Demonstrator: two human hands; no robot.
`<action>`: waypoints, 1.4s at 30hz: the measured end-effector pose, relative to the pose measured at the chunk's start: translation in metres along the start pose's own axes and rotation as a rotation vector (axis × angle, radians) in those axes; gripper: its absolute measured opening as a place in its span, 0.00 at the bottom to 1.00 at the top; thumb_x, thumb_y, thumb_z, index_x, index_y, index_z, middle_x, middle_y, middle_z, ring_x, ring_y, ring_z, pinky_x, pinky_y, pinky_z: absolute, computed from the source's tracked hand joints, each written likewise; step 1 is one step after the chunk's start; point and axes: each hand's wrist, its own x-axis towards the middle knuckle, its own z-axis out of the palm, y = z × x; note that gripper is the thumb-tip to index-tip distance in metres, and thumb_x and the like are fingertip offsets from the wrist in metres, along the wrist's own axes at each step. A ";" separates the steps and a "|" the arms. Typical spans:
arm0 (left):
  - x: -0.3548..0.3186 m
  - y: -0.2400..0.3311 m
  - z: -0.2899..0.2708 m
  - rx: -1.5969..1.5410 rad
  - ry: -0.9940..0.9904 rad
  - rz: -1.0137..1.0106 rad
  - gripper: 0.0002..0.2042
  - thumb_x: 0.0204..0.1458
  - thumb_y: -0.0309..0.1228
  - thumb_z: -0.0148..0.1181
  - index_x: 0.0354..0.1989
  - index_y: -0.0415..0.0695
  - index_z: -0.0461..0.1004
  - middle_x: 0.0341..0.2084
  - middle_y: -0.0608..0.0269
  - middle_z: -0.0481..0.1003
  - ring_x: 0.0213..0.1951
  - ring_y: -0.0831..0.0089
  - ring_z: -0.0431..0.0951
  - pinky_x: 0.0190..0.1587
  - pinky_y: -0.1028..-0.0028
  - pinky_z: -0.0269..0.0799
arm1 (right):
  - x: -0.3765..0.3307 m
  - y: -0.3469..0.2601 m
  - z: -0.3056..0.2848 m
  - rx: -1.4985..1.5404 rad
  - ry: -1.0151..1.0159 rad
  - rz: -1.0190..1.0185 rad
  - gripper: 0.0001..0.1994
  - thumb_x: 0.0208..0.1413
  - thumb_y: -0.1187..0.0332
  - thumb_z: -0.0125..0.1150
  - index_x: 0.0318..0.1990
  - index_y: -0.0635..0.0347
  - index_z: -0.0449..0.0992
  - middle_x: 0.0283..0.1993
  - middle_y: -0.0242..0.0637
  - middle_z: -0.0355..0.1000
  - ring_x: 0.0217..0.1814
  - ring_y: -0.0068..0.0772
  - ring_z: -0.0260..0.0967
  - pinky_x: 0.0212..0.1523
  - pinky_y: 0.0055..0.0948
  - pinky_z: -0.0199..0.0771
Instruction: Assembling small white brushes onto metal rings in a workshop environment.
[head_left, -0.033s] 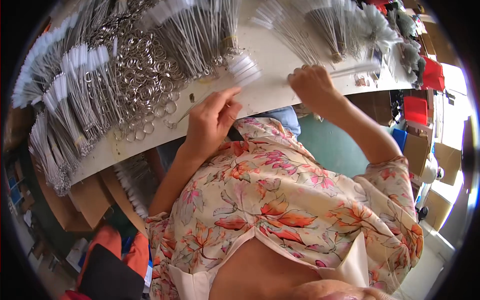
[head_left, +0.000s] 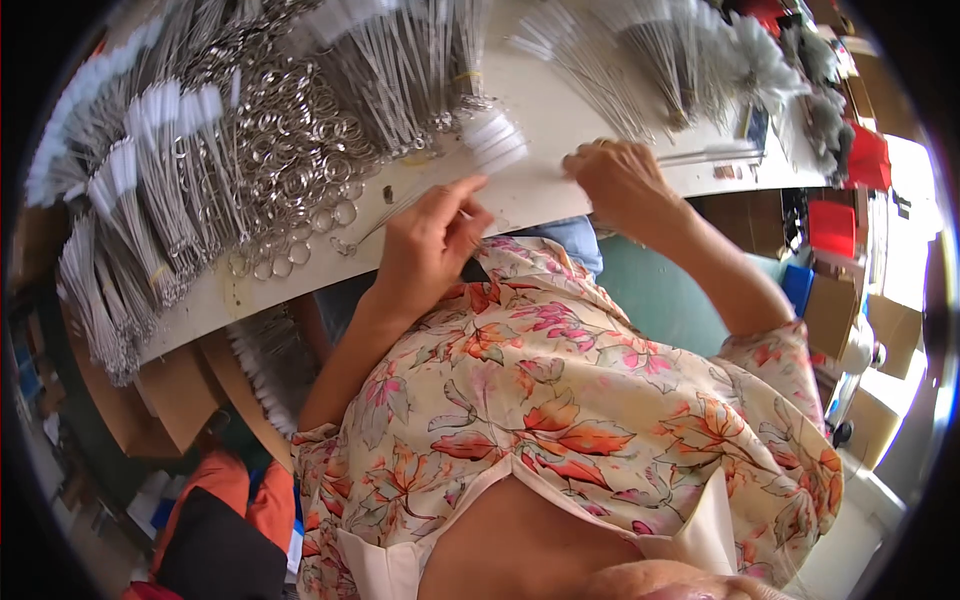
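My left hand [head_left: 432, 240] is over the table's front edge with its fingers bent, closed around thin wire stems. White brush heads [head_left: 497, 142] stick out past its fingertips, and the looped stem ends lie toward the ring pile. To the right, my right hand [head_left: 625, 180] is curled above the tabletop, fingertips pinched toward the left. A pale wire brush [head_left: 710, 156] juts out from behind its knuckles to the right, apparently in its grip. Its other end is hidden by the fingers.
A heap of metal split rings [head_left: 300, 150] covers the table's left middle. Bundles of wire brushes [head_left: 180, 190] stand left, with more brush bundles [head_left: 400, 70] at the back. Loose brushes [head_left: 590, 75] and another bundle [head_left: 685, 65] lie back right. Cardboard boxes [head_left: 170, 400] are under the table.
The brush by my right hand has swung a little nearer to me, and that hand has turned slightly. My left hand and its brushes have shifted slightly right.
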 end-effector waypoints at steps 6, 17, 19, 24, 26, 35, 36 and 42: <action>-0.011 -0.008 0.000 0.013 0.138 0.331 0.11 0.43 0.27 0.63 0.35 0.40 0.71 0.26 0.62 0.72 0.25 0.69 0.74 0.26 0.74 0.70 | 0.023 -0.048 -0.022 1.326 -0.316 0.033 0.06 0.52 0.71 0.53 0.30 0.66 0.72 0.24 0.34 0.71 0.25 0.22 0.68 0.26 0.21 0.67; -0.055 -0.004 -0.065 0.494 0.386 -0.345 0.06 0.46 0.28 0.61 0.29 0.39 0.73 0.17 0.65 0.70 0.17 0.80 0.68 0.20 0.80 0.64 | 0.000 -0.010 -0.015 0.107 0.032 -0.022 0.04 0.49 0.73 0.57 0.33 0.60 0.75 0.29 0.35 0.72 0.25 0.32 0.70 0.26 0.24 0.69; -0.061 -0.017 -0.061 0.526 0.390 -0.318 0.06 0.46 0.28 0.61 0.28 0.40 0.72 0.18 0.65 0.71 0.17 0.79 0.69 0.19 0.79 0.64 | 0.007 -0.020 0.000 0.390 0.157 -0.041 0.05 0.51 0.70 0.54 0.33 0.56 0.76 0.32 0.35 0.74 0.31 0.38 0.72 0.30 0.31 0.72; -0.045 -0.005 -0.057 0.244 0.438 -0.194 0.04 0.47 0.22 0.58 0.26 0.38 0.68 0.29 0.60 0.75 0.25 0.79 0.75 0.27 0.79 0.72 | 0.049 -0.094 -0.029 0.969 0.390 -0.253 0.03 0.46 0.70 0.61 0.30 0.57 0.76 0.30 0.32 0.71 0.25 0.36 0.71 0.25 0.31 0.70; -0.037 0.011 -0.060 -0.036 0.454 -0.186 0.03 0.47 0.20 0.57 0.29 0.37 0.69 0.31 0.59 0.75 0.27 0.80 0.75 0.30 0.80 0.72 | 0.059 -0.108 -0.040 0.944 0.367 -0.314 0.04 0.46 0.69 0.61 0.30 0.56 0.76 0.30 0.32 0.71 0.26 0.37 0.70 0.24 0.32 0.70; 0.001 0.042 -0.102 -0.214 0.181 0.048 0.08 0.47 0.16 0.55 0.37 0.34 0.74 0.40 0.53 0.72 0.36 0.76 0.75 0.37 0.81 0.75 | 0.065 -0.091 -0.066 1.276 0.215 -0.280 0.04 0.48 0.72 0.59 0.30 0.64 0.75 0.29 0.38 0.70 0.25 0.33 0.68 0.26 0.26 0.66; 0.004 0.044 -0.103 -0.216 0.176 0.053 0.08 0.47 0.16 0.55 0.37 0.34 0.74 0.40 0.53 0.72 0.36 0.76 0.75 0.37 0.81 0.75 | 0.063 -0.091 -0.070 1.340 0.179 -0.228 0.05 0.49 0.73 0.59 0.31 0.65 0.75 0.28 0.39 0.70 0.25 0.31 0.67 0.26 0.25 0.65; 0.012 0.045 -0.102 -0.157 0.129 0.134 0.11 0.47 0.15 0.52 0.40 0.33 0.73 0.42 0.47 0.71 0.39 0.68 0.75 0.42 0.75 0.73 | 0.057 -0.094 -0.078 1.392 0.186 -0.125 0.05 0.49 0.72 0.60 0.31 0.65 0.75 0.27 0.39 0.69 0.24 0.28 0.66 0.26 0.24 0.65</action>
